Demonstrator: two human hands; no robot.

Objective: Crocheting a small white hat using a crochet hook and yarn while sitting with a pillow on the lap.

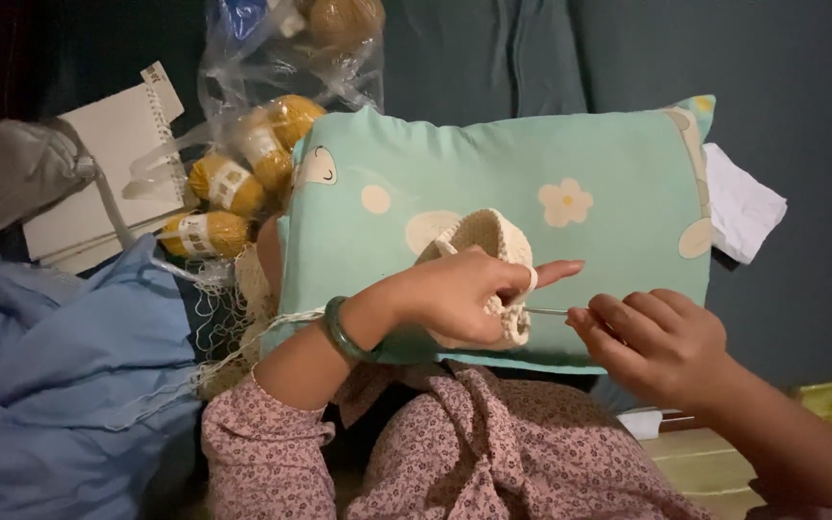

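A cream crochet piece (488,252) is held in front of the green pillow (532,183), low on its middle part. It is gripped by the left hand (459,294), which is curled around it from the left, with the pointer finger stretched out straight to the right. A green bangle (344,332) is worn on that wrist, at the pillow's lower left edge. A thin metal hook (549,311) is pinched in the closed fingers of the right hand (662,342), which is seen at the pillow's lower right edge. The hook is pointed left, and its tip is pushed into the crochet piece. A cream thread (243,342) is stretched from the left wrist out past the pillow's left edge. A clear plastic bag (272,106) is seen at the pillow's upper left corner. Balls of yellow yarn (228,183) are packed inside it. A white notebook (113,159) is laid to the left of the bag, farther from the pillow. A blue cloth (60,385) is piled far to the pillow's lower left.
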